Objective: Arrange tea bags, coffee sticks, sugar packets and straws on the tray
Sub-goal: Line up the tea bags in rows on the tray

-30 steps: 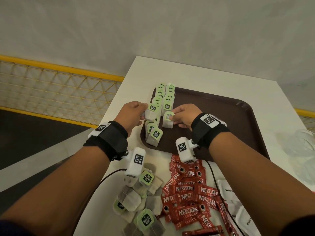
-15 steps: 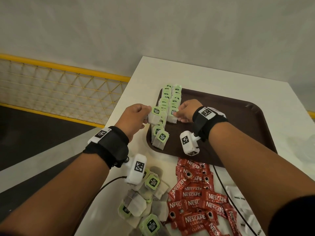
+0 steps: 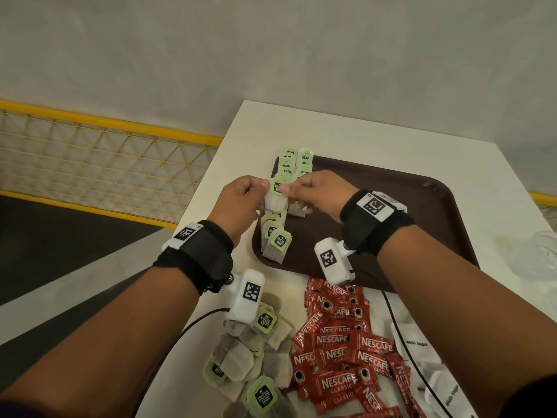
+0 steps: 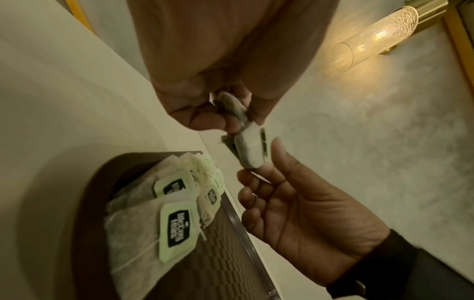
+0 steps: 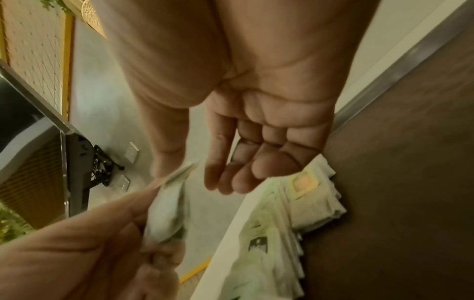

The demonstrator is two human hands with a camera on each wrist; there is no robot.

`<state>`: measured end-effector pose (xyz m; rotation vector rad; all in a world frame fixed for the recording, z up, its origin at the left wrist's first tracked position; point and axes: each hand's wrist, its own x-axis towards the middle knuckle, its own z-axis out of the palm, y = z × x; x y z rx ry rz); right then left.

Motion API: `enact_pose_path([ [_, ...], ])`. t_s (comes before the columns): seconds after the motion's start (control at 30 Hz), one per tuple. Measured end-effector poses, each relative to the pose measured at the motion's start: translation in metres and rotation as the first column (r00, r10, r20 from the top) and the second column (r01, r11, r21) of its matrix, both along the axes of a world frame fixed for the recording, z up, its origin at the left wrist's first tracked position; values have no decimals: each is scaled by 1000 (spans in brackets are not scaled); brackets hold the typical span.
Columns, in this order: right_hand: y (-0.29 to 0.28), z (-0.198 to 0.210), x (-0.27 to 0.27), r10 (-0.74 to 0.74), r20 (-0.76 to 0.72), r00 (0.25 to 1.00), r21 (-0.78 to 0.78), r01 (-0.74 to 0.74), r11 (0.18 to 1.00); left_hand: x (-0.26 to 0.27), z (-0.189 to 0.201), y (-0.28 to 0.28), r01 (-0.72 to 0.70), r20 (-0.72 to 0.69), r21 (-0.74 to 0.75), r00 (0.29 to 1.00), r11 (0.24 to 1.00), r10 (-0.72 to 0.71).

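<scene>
Above the left side of the brown tray [image 3: 391, 212], both hands hold one tea bag [image 3: 275, 202]. My left hand [image 3: 259, 191] pinches its paper pouch [image 4: 238, 113]. The right hand [image 3: 291, 191] pinches its green tag [image 4: 256, 150] between thumb and fingertip. Two rows of tea bags [image 3: 294, 164] with green tags stand overlapped along the tray's left edge, nearer ones [image 3: 275, 242] leaning at the front. In the right wrist view the held tea bag [image 5: 166, 209] is blurred, the rows [image 5: 295, 203] lie below it.
On the white table [image 3: 346, 131] in front of the tray lie a pile of loose tea bags [image 3: 250, 351], red Nescafe coffee sticks [image 3: 340, 345] and white sugar packets [image 3: 422, 348]. Crumpled clear plastic [image 3: 536, 251] sits at the right edge. A yellow railing [image 3: 105, 125] runs beyond the table's left side.
The right hand has left the tea bag it was setting in the right row and come across to the bag in the left hand, now taking its tag. The left hand lifted slightly.
</scene>
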<state>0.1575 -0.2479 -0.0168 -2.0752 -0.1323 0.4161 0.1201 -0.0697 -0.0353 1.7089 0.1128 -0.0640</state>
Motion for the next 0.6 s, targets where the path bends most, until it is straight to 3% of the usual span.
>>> enact_pose_path([
  [0.17,0,-12,0,-163,-36,986,306,166,937,1,0,-6,-13,2,4,1000,1000,13],
  [0.23,-8,-13,1,-217,-79,973,359,231,904,2,1,-5,-26,-20,7,999,1000,26],
  [0.43,-20,-31,0,-234,-202,951,144,265,953,-2,3,1,-68,-58,-2,996,998,68],
  [0.6,-11,-36,2,-319,-264,910,-8,329,944,-10,3,4,-41,-80,-47,996,998,38],
])
